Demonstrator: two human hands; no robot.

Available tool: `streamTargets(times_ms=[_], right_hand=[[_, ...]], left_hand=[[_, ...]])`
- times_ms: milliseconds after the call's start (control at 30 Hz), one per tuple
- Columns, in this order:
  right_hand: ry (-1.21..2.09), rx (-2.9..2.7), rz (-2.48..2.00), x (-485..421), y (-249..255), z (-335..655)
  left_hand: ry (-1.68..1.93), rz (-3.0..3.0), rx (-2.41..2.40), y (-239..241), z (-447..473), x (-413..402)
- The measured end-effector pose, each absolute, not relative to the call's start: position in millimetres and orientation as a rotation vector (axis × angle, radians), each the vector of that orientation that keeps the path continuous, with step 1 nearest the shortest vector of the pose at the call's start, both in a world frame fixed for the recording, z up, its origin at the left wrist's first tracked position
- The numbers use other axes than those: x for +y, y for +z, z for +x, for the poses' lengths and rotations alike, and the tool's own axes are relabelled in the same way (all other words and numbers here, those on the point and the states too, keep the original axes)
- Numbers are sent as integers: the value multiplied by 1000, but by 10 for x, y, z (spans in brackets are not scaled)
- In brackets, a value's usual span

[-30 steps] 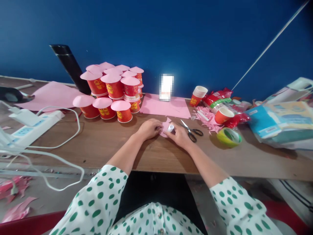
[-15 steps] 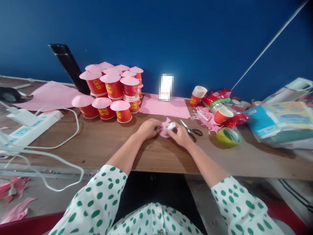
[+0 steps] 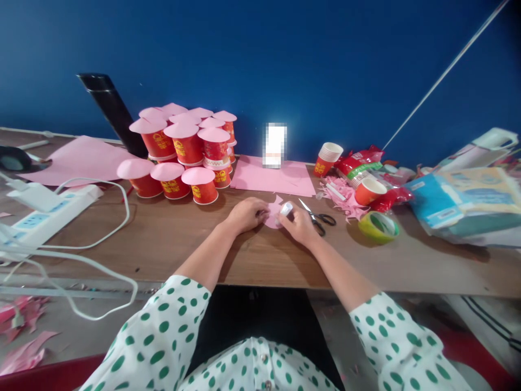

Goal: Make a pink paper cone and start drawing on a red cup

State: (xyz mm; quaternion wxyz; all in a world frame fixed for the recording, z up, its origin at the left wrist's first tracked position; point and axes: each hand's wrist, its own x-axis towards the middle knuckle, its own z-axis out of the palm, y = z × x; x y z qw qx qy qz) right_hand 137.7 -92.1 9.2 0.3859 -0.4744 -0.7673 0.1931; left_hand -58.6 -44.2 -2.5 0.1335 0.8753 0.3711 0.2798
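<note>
A small pink paper piece (image 3: pixel 273 215) lies on the wooden table (image 3: pixel 171 239) between my hands. My left hand (image 3: pixel 246 213) rests curled on its left edge and pins it down. My right hand (image 3: pixel 298 224) is closed round a small white glue stick (image 3: pixel 285 209), whose tip is down on the paper. Black scissors (image 3: pixel 319 220) lie just right of my right hand.
A pile of red paper cups with pink lids (image 3: pixel 185 150) stands at the back left. A pink sheet (image 3: pixel 273 176), stacked cups (image 3: pixel 329 158), pink scraps (image 3: pixel 344 193), a green tape roll (image 3: pixel 378 226), bags (image 3: pixel 468 203) and a power strip (image 3: pixel 44 209) surround the hands.
The glue stick in my right hand has shifted slightly across the pink piece. My left hand has stayed on the paper. The view has drifted a little.
</note>
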Motion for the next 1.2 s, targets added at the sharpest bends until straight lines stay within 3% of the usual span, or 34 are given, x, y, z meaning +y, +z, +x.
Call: streamTargets(times_ms=[200,467,767,1200], right_hand=[[483,-2018,-1221,-932,104,1342],[879,-1703,-1138,-847,96,1402],[555,-1962,-1183,-900,79,1343],[499,-2123,-1171,-867,66,1304]], left_hand=[[829,2559,1063,-26,-583,-440],[805,2554,1094,-30,-590,-445],[825,2563,1055,-55,-588,-418],[811,2588,1008,-63,-586,-394]])
